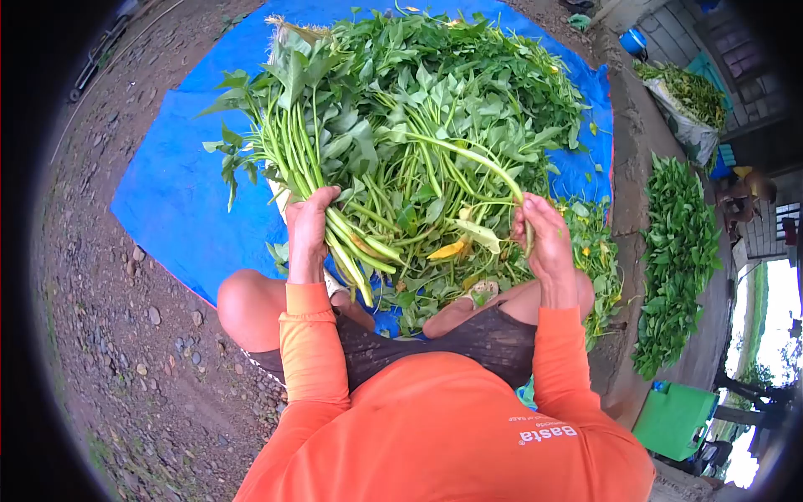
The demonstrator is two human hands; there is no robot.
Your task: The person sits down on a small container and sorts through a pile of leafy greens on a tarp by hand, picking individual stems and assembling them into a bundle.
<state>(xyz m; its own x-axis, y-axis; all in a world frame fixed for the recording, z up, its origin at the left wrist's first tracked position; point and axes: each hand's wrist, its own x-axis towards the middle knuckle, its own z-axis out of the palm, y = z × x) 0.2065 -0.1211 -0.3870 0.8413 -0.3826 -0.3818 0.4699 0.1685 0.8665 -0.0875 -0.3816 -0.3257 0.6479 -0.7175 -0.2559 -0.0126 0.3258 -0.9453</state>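
My left hand (309, 222) is wrapped round a bunch of water spinach (293, 151), its thick pale stem ends pointing down toward my lap and its leaves fanning up and left. Between the fingers of my right hand (544, 234) is the end of a single water spinach stem (477, 157), which arches up and left over the heap. A large heap of loose water spinach (468, 92) spreads out beyond both hands. A yellow leaf (448, 249) and a pale leaf (478, 236) lie between my hands.
The heap rests on a blue tarp (167, 180) over gravelly ground (150, 351). At right are a long pile of leafy greens (679, 259), a filled white sack (682, 121), a green box (674, 422) and a blue container (633, 42). Another person (749, 192) is at the far right.
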